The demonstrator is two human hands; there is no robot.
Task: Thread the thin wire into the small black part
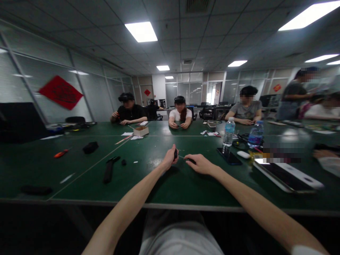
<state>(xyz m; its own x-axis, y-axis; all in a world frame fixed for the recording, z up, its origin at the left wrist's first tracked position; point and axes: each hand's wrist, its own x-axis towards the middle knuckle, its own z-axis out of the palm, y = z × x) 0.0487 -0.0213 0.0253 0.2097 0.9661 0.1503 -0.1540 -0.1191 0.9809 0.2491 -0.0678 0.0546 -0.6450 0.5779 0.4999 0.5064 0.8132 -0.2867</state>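
Note:
Above the green table (143, 191), my left hand (169, 158) is closed around a small black object (175, 154). To its right, my right hand (199, 163) is closed on the dark handle (190, 160) of a thin tool. The tool's metal shaft (181, 157) points left, toward the black object. Whether its tip touches that object is too small to tell. Both hands are close together near the middle of the view.
Left are a black tool (108, 170), an orange-handled screwdriver (61, 153) and a black block (90, 147). Right are a bottle (228, 132), a phone (228, 156), a white mouse (243, 154) and a white device (288, 175). A small box (141, 131) and several people are across the table.

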